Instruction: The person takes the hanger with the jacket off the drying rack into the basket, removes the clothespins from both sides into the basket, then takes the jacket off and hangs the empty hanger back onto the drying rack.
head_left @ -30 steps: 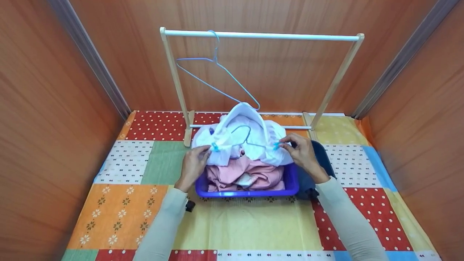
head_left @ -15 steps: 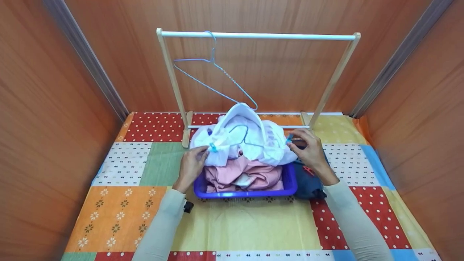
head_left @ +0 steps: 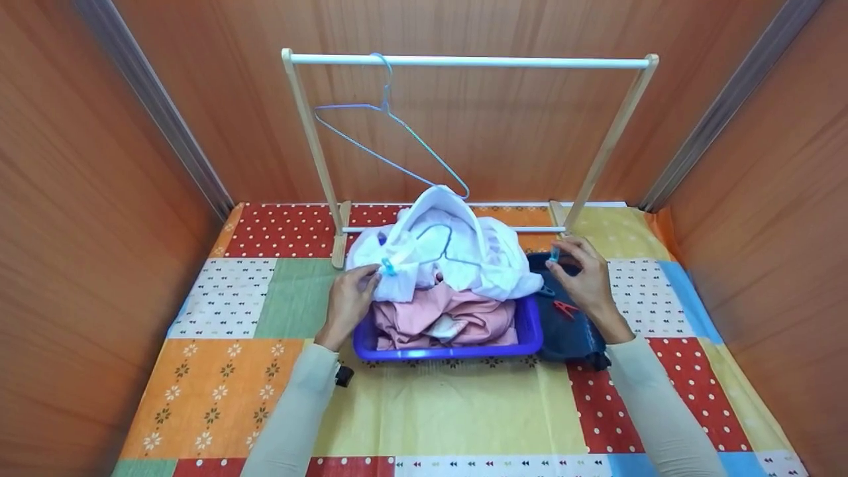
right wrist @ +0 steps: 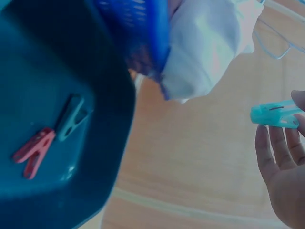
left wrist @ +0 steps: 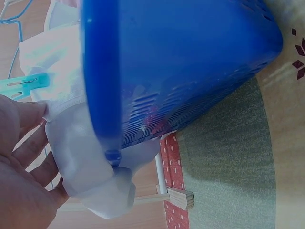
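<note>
Left hand [head_left: 347, 301]: its grip is narrow, thumb and finger pinching the edge of the white garment [head_left: 505, 279].
Clipped peg [head_left: 388, 267]: light blue, just beside the left thumb; in the left wrist view its long axis runs sideways, nose biting the garment, legs toward the left edge.
Bare hanger [head_left: 425, 148]: hooked over the rail of the rack [head_left: 503, 63] toward its left end, tilted, long axis sloping down to the right.
Inner hanger [head_left: 444, 254]: lies on the garment, bar running left to right, hook pointing away from the person and curling left.
Purple basket [head_left: 450, 355]: long side across; pink cloth [head_left: 411, 317] nearer the person, the garment draped over the far part.
Dark tub [head_left: 563, 341]: right of the basket, holding a red peg [head_left: 565, 309] and a dark blue peg [right wrist: 70, 117].
Loose peg [head_left: 554, 254]: light blue, in the air; upright in the head view, nose pointing left in the right wrist view.
Right hand [head_left: 583, 285]: its grip holds the loose peg between thumb and fingers.
</note>
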`<state>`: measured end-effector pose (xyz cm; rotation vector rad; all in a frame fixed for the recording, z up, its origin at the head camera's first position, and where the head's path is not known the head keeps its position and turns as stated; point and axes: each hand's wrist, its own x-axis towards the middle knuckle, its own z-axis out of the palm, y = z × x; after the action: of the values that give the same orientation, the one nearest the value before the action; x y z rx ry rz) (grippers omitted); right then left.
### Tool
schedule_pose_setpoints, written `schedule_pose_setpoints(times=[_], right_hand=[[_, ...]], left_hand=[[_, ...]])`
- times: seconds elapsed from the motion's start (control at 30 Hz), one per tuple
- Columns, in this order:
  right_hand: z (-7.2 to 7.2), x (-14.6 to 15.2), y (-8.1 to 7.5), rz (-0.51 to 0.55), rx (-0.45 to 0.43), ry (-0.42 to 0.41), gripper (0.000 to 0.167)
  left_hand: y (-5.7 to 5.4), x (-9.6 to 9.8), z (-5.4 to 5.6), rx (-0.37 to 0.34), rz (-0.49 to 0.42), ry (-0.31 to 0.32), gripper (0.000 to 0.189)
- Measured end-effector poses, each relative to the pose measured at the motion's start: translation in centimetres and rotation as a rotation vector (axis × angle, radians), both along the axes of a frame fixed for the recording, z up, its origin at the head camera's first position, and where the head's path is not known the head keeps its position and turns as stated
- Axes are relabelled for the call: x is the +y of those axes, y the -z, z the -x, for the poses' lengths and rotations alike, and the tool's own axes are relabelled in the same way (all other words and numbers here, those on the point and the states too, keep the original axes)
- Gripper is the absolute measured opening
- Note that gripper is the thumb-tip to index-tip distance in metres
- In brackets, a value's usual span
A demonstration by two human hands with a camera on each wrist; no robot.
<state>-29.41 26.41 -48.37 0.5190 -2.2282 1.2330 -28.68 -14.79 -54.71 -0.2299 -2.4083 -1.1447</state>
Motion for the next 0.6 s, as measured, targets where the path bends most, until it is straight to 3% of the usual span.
schedule_pose_setpoints(times=[0.2, 0.6], right_hand=[[2.2, 2.5, 3.4, 0.014, -0.031, 0.046, 0.036], [3.0, 4.3, 5.9, -0.097, -0.225, 0.171, 0.036]], left_hand=[[0.2, 0.0, 0.0, 0.055, 0.012, -0.007, 0.019], [0.2, 0.0, 0.1, 0.031, 0.010, -0.006, 0.019]])
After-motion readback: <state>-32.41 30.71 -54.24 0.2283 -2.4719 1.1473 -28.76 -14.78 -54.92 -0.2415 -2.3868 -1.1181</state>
